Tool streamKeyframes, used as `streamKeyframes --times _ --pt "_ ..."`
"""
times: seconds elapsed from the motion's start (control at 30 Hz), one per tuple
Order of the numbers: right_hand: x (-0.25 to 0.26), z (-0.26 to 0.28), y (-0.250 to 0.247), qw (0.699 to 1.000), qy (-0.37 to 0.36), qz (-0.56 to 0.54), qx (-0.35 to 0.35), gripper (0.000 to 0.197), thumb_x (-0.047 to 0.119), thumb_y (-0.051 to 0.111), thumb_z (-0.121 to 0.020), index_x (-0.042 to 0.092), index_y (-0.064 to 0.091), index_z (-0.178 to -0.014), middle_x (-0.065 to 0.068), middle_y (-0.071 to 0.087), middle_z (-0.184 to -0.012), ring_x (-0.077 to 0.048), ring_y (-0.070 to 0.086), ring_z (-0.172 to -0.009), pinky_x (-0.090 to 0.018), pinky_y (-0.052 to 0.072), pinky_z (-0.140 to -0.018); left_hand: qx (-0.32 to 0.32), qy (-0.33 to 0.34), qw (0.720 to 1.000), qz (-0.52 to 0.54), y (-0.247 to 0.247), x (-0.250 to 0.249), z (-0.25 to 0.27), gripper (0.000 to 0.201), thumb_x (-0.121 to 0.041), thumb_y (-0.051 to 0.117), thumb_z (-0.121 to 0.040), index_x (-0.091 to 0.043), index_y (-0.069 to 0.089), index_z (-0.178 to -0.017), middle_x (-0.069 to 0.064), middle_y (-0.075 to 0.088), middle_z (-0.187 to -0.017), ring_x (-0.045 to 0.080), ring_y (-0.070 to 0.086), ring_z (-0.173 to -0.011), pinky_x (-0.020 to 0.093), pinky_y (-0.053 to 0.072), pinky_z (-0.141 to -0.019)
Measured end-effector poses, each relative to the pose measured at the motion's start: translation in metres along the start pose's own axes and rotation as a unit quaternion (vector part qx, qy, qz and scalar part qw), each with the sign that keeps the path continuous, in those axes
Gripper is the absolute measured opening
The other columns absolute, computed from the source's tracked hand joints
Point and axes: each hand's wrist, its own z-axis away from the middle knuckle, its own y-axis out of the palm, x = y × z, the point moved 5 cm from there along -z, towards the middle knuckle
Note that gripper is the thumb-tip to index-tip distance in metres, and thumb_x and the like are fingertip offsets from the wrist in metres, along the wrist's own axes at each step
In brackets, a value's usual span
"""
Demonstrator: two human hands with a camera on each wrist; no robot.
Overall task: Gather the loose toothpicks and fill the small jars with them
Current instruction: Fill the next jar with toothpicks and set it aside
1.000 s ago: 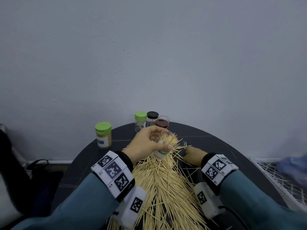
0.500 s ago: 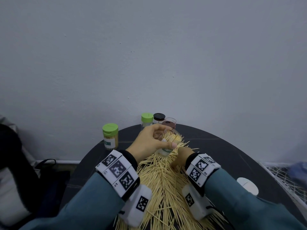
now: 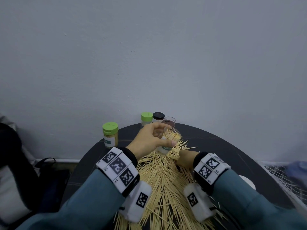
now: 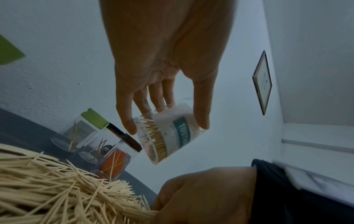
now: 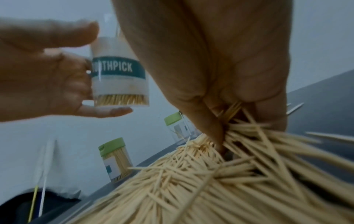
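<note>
Left hand gripping open jar; right hand pinching toothpicks. Light, stiff, easily scattered; best gathered mid-length, aligned.

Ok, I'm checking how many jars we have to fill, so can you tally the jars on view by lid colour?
green-lid jars: 2
black-lid jar: 1
brown-lid jar: 1
open jar, no lid, held in the left hand: 1
Total: 5 jars
</note>
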Motion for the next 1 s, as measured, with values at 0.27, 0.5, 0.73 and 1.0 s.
streamKeyframes --times 0.27,0.5,0.73,1.0 --pt "-0.018 0.011 0.010 0.874 -0.012 -0.477 0.094 0.024 0.000 0.026 -0.099 0.007 0.042 -0.082 -0.008 0.048 -0.066 -0.015 0.047 -0.057 -0.028 0.049 -0.056 0.006 0.001 1.000 -0.006 0.003 -0.002 0.002 0.055 -0.017 0.080 -0.070 -0.020 0.059 -0.121 -0.010 0.061 -0.105 0.013 0.058 -0.107 0.025 0.045 -0.095" --pt "-0.033 0.019 0.004 0.743 -0.054 -0.667 0.018 0.025 0.004 0.024 -0.101 0.009 0.041 -0.083 -0.002 0.037 -0.061 -0.010 0.033 -0.052 -0.019 0.033 -0.046 0.019 0.001 1.000 -0.013 0.008 -0.001 0.004 0.055 -0.014 0.079 -0.071 -0.016 0.057 -0.122 -0.009 0.063 -0.102 0.004 0.060 -0.096 0.009 0.046 -0.076" --pt "-0.041 0.031 -0.003 0.704 -0.104 -0.702 -0.020 0.027 0.013 0.028 -0.102 0.010 0.042 -0.079 -0.001 0.034 -0.063 -0.009 0.031 -0.053 -0.015 0.031 -0.043 0.027 0.004 0.999 -0.030 0.012 0.001 0.005 0.052 -0.016 0.080 -0.071 -0.018 0.060 -0.119 -0.012 0.061 -0.101 0.005 0.056 -0.099 0.010 0.041 -0.081" --pt "-0.031 0.045 -0.034 0.649 -0.200 -0.725 -0.117 0.029 0.010 0.024 -0.103 0.013 0.040 -0.079 0.001 0.034 -0.065 -0.007 0.032 -0.053 -0.017 0.030 -0.051 0.056 -0.009 0.996 -0.069 0.019 0.007 0.007 0.050 -0.021 0.081 -0.070 -0.022 0.062 -0.116 -0.007 0.060 -0.110 0.009 0.056 -0.104 0.017 0.041 -0.083"
